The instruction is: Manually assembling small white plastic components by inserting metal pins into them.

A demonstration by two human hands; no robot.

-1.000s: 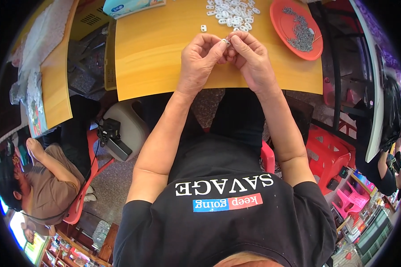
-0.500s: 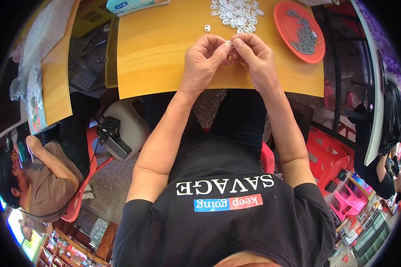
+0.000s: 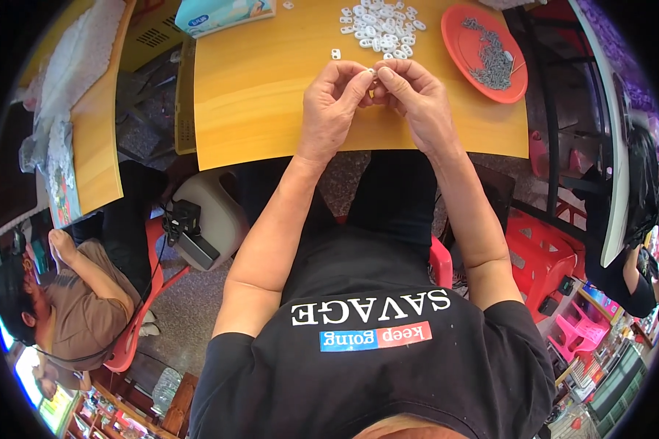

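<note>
Over the near part of the yellow wooden table [image 3: 256, 110], my left hand [image 3: 331, 106] and my right hand [image 3: 423, 106] meet at their fingertips. Both are closed in a pinch around a small white plastic piece [image 3: 372, 72], mostly covered by thumbs and fingers. Just beyond them lies a pile of white two-holed oval plastic pieces [image 3: 383, 29]. One loose white piece [image 3: 335, 54] sits apart, left of the pile. To the right of my hands is a red plate [image 3: 458, 33] with many small grey screw-like parts [image 3: 493, 66] and a thin stick on it.
A light-blue tissue pack [image 3: 223, 16] rests at the table's far left. Another wooden table [image 3: 99, 164] with white wrapping on it stands to the left. A seated person in brown [image 3: 88, 314] is at lower left. Red plastic chairs [image 3: 538, 256] stand at right.
My hands stay pinched together, with only slight finger movement on the white plastic piece. The whole view has shifted a little, and more of the tissue pack shows.
</note>
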